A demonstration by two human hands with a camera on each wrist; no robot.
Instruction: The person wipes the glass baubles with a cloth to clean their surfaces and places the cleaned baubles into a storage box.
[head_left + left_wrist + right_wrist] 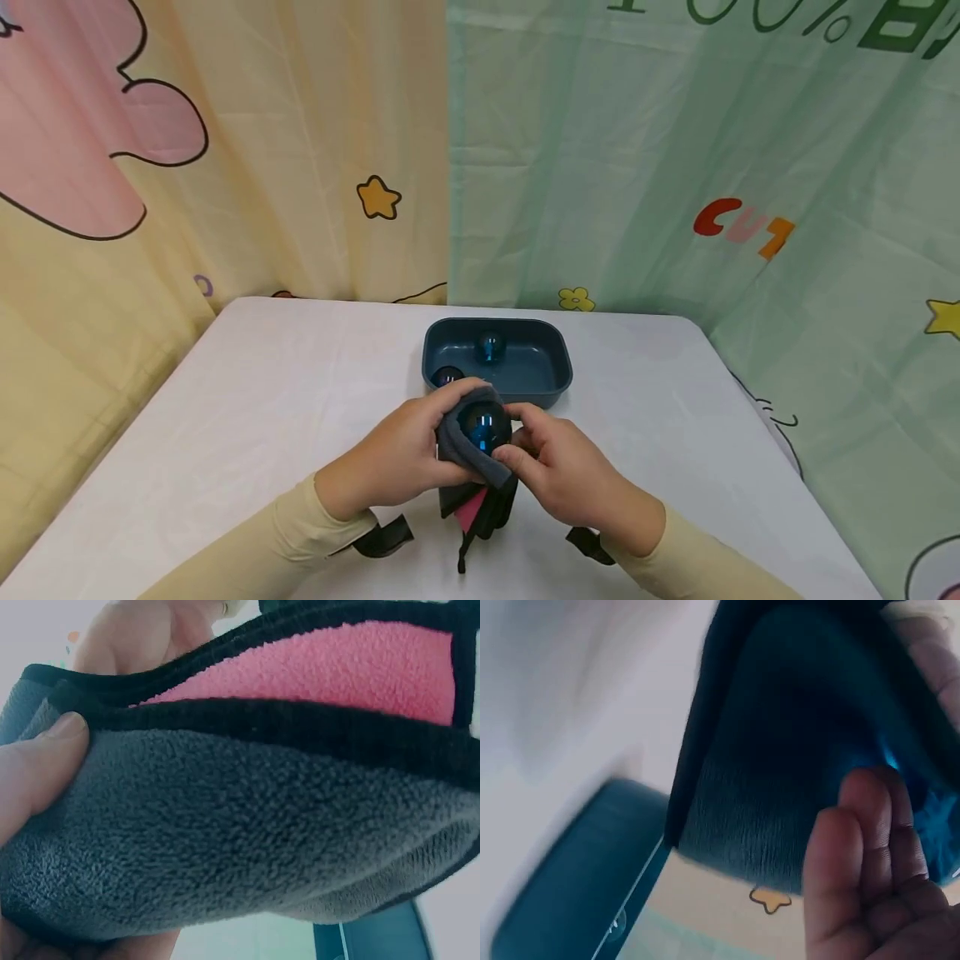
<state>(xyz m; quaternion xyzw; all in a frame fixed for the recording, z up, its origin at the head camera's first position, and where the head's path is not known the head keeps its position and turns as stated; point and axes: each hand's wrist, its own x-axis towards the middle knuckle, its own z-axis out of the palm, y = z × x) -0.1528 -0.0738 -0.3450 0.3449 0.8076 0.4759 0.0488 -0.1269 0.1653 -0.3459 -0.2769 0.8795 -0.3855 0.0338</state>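
Observation:
A glossy dark blue ball (486, 423) nestles in a folded grey cloth (452, 437) with black edging, above the table in the head view. My left hand (397, 454) grips the cloth from the left, fingers behind the ball and thumb in front. From the right, my right hand (558, 462) holds the ball's side between thumb and fingers. Pink lining (360, 671) shows inside the cloth's fold in the left wrist view, where the ball is hidden. In the right wrist view the ball (941, 829) is partly covered by my fingers (870, 832).
A dark teal rectangular tub (543, 367) stands just beyond my hands. Inside it lie a shiny blue ball (490, 347) and a darker ball (447, 375), partly behind my left hand. White cloth covers the table (300, 400); printed curtains (390, 100) hang behind it.

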